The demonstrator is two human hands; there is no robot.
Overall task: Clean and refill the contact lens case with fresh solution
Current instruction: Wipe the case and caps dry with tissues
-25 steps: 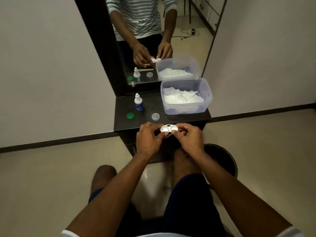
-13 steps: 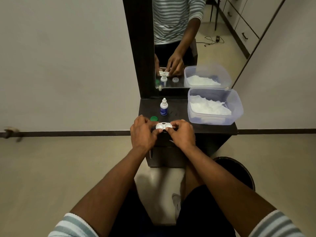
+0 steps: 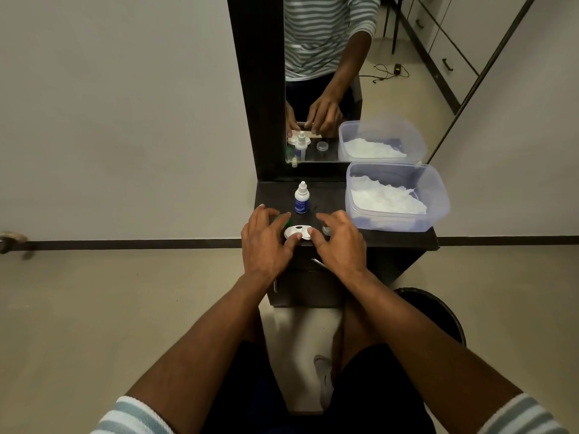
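**Lens case set down on the dark shelf**

A small dark shelf (image 3: 376, 238) stands below a tall mirror (image 3: 322, 89), with pale walls on both sides. Near its front edge lies the white contact lens case (image 3: 297, 232), flat, with both little cups open to the top. That way the cups can take the drops without tipping.

The left hand (image 3: 266, 242) touches the case with its thumb, fingers spread and loose. The right hand (image 3: 340, 242) touches the other end the same way. Neither hand is closed around it; they look to be steadying it on the shelf.

A green cap (image 3: 283, 219) peeks out by the left fingers. A clear cap (image 3: 326, 230) sits by the right hand. Both are off, so the cups stay open.

Just behind the case stands the small solution bottle (image 3: 301, 198), upright and close, easy to reach next. To the right sits a clear plastic tub (image 3: 398, 220) with white tissue (image 3: 385, 198) inside, likely for wiping. A dark bin (image 3: 438, 311) waits on the floor below.
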